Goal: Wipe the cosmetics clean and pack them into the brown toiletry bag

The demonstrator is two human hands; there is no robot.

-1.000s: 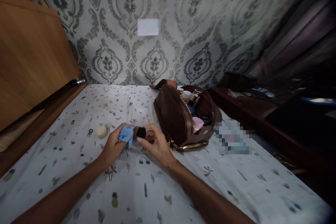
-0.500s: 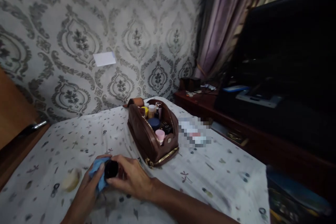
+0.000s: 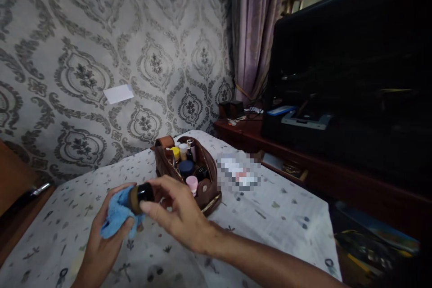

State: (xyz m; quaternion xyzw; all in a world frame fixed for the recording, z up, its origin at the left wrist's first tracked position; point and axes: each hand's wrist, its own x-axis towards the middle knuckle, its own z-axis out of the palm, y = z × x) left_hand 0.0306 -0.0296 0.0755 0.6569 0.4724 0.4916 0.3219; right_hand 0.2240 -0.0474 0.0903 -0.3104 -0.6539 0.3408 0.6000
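My left hand (image 3: 103,243) is closed around a fluffy light-blue cloth (image 3: 116,216), which wraps the base of a small brownish jar (image 3: 134,199). The jar lies tilted, its shiny black lid (image 3: 146,191) pointing right. Thumb and fingers of my right hand (image 3: 184,213) grip the jar at the lid end. Just behind that hand stands an open brown leather cosmetic bag (image 3: 212,200), partly covered by it. Inside are a pink-capped jar (image 3: 191,183), a dark blue lid (image 3: 186,168), a yellow cap (image 3: 175,153) and several other small containers.
A patterned white sheet (image 3: 270,229) covers the surface under my hands. Right of the bag lies a pixelated item (image 3: 239,171). Further right are a dark red desk (image 3: 236,131) with an open drawer (image 3: 283,166) and a large black screen (image 3: 337,67). Wood furniture (image 3: 20,180) borders the left.
Both hands have lifted the jar and cloth up, closer to the bag. The jar has turned, so its side now shows beside the lid. The camera view has swung right.
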